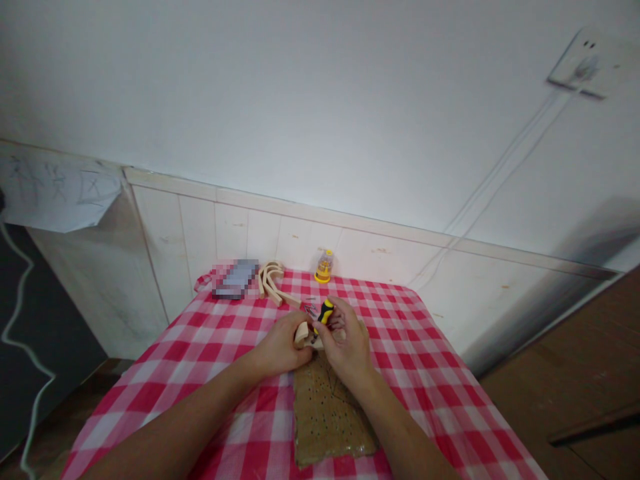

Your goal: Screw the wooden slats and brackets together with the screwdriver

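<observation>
My right hand (351,343) is closed around a screwdriver with a yellow and black handle (326,311), its lower end angled down toward pale wood. My left hand (284,345) grips a pale wooden piece (301,332) right beside it. Whether the tip touches a screw is too small to make out. Below both hands lies a brown cardboard sheet (330,420) dotted with small holes. Just beyond my fingers are a few small metal bits (311,309), partly hidden by the hands.
Curved wooden pieces (270,283) lie at the back of the red-checked tablecloth (240,373). A blurred-out flat device (236,279) is left of them, and a clear container with a yellow base (324,267) stands near the wall. Cables hang from a wall socket (583,67).
</observation>
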